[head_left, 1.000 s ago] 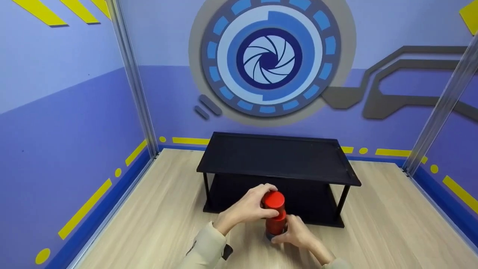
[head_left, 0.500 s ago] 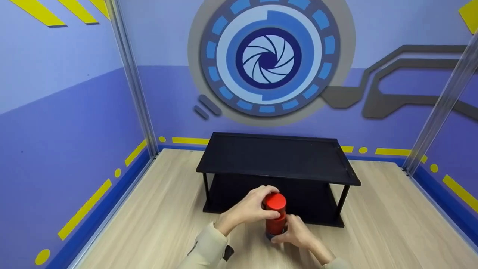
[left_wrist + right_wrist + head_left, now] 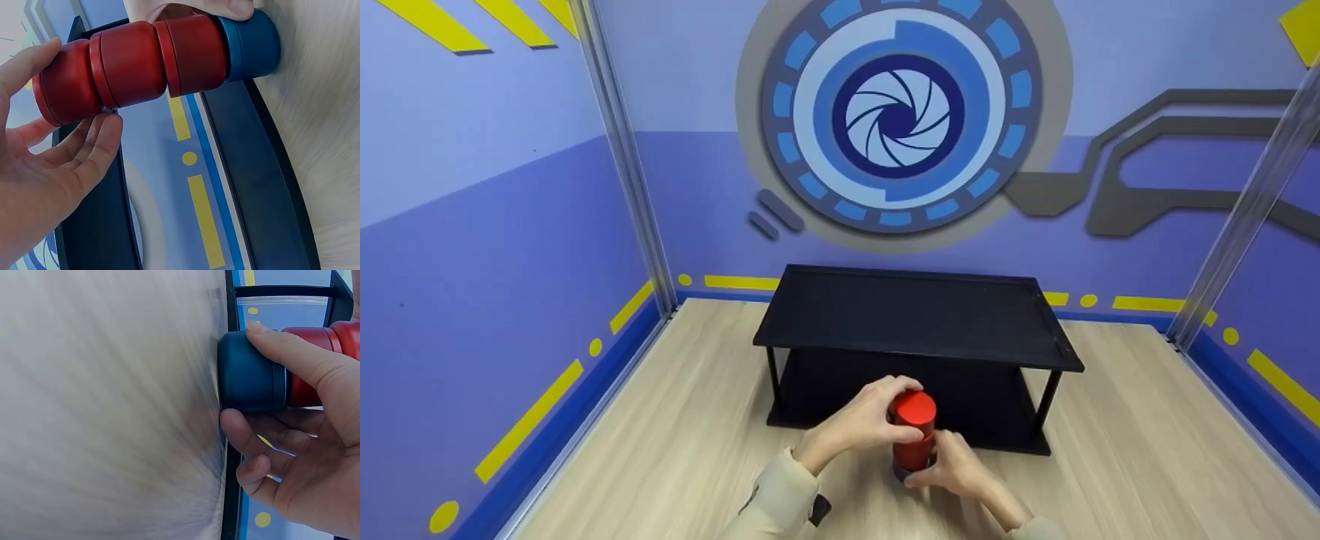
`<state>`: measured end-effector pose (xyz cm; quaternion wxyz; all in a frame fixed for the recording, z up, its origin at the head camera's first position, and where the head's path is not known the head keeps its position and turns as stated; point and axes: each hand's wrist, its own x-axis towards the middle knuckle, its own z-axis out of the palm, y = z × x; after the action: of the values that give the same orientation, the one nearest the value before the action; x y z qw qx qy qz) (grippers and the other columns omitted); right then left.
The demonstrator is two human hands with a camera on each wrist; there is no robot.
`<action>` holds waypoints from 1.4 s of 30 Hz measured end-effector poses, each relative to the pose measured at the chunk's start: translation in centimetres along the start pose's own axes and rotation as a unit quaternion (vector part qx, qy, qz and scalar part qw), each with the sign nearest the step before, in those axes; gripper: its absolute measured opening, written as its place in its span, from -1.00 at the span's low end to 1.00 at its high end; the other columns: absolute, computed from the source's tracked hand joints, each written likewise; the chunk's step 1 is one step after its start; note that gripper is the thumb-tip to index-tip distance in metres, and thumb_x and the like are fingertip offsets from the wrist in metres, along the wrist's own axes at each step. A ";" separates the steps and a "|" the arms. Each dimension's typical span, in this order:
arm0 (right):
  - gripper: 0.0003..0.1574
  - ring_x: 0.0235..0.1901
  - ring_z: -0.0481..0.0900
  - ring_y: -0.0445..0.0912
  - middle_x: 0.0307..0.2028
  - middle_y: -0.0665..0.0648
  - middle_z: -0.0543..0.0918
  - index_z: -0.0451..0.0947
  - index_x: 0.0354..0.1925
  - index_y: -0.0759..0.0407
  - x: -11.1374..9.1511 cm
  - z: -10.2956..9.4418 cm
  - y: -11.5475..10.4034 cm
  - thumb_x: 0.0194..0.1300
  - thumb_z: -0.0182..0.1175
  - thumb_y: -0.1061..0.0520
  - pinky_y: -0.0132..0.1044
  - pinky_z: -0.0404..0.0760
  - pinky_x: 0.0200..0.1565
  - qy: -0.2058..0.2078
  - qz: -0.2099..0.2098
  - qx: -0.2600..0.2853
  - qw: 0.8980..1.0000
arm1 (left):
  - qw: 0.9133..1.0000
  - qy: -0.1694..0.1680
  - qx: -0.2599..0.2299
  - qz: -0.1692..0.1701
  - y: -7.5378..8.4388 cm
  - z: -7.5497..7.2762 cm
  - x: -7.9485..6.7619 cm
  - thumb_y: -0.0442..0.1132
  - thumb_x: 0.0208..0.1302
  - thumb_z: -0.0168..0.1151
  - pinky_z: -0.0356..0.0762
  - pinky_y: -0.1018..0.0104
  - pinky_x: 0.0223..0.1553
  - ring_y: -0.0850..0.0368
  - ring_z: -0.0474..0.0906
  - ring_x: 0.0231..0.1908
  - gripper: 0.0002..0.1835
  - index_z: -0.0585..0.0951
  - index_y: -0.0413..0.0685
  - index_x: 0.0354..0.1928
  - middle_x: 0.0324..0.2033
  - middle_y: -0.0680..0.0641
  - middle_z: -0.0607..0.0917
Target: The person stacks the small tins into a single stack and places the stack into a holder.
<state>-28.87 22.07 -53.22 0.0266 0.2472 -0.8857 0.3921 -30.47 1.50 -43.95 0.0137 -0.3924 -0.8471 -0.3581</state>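
A column of small round lidded tins stands on the table. At its base is a blue tin (image 3: 247, 374), with a red tin (image 3: 197, 53) above it, then a second red tin (image 3: 129, 64) and a third, topmost red tin (image 3: 916, 409). My left hand (image 3: 864, 421) holds the topmost tin between thumb and fingers. Low on the column, my right hand (image 3: 958, 466) grips the blue tin, thumb on one side and fingers on the other. In the left wrist view the column leans slightly out of line from tin to tin.
Just behind the column stands a black two-tier shelf (image 3: 915, 311) on thin posts. Its lower tier (image 3: 840, 382) is partly hidden by my left hand. Wooden tabletop (image 3: 690, 420) surrounds it, bounded by blue panels (image 3: 510, 300) and metal corner posts (image 3: 630, 165).
My left hand and the topmost red tin have shifted slightly down and to the right. My right hand stays in place on the blue tin.
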 end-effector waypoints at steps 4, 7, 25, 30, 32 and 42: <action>-0.29 -0.32 0.61 -0.31 -0.24 0.10 0.74 0.56 -0.06 0.20 0.0 0.0 0.1 -0.23 0.57 0.03 -0.24 0.64 -0.26 -0.001 -0.006 0.008 1.000 | 1.000 0.001 0.004 -0.001 0.0 0.0 -0.1 0.01 0.08 0.38 0.46 0.49 -0.10 0.32 0.47 -0.14 -0.38 0.45 0.06 0.20 -0.08 0.03 0.59; -0.27 -0.28 0.62 -0.28 -0.22 0.12 0.73 0.55 -0.04 0.21 0.1 0.0 0.0 -0.22 0.57 0.03 -0.22 0.65 -0.22 0.002 -0.006 0.010 1.000 | 1.000 -0.006 0.000 -0.008 0.0 -0.1 -0.1 0.01 0.08 0.38 0.48 0.46 -0.06 0.30 0.48 -0.09 -0.34 0.41 0.07 0.24 -0.04 0.04 0.59; -0.27 -0.19 0.67 -0.18 -0.16 0.09 0.74 0.56 -0.02 0.14 0.3 0.2 -0.3 -0.20 0.57 -0.02 -0.31 0.62 -0.18 -0.005 -0.004 0.004 1.000 | 0.999 -0.026 -0.035 -0.009 -1.4 0.4 -0.5 -0.24 0.00 0.49 0.52 0.39 0.00 0.28 0.56 -0.02 -0.24 0.35 0.08 0.26 0.03 0.01 0.63; -0.25 -0.19 0.64 -0.21 -0.14 0.09 0.73 0.54 0.00 0.15 0.4 0.2 -0.2 -0.20 0.57 0.00 -0.29 0.62 -0.18 -0.004 -0.006 0.002 1.000 | 0.999 -0.020 -0.038 -0.005 -1.6 0.5 -0.4 -0.24 -0.01 0.49 0.51 0.42 -0.02 0.27 0.57 -0.04 -0.27 0.38 0.09 0.23 0.01 0.02 0.64; -0.25 -0.21 0.63 -0.25 -0.14 0.10 0.73 0.53 0.00 0.15 0.3 0.2 -0.2 -0.19 0.56 0.00 -0.28 0.62 -0.19 -0.006 -0.004 0.005 1.000 | 0.999 -0.016 -0.039 -0.003 -1.6 0.6 -0.4 -0.23 -0.02 0.49 0.51 0.43 -0.03 0.27 0.57 -0.05 -0.28 0.38 0.10 0.23 0.00 0.03 0.64; -0.24 -0.23 0.59 -0.31 -0.12 0.10 0.71 0.52 0.04 0.17 -0.3 0.0 0.0 -0.13 0.54 -0.04 -0.34 0.58 -0.22 -0.022 0.001 0.020 1.000 | 0.996 -0.038 -0.075 -0.042 -2.7 1.6 -0.9 -0.20 -0.06 0.53 0.59 0.28 -0.02 0.22 0.56 -0.08 -0.13 0.28 0.06 0.31 0.00 -0.03 0.60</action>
<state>-28.66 22.21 -53.30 0.0020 0.2550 -0.8784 0.4041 -31.24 0.71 -46.98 -0.0632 -0.3700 -0.8334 -0.4058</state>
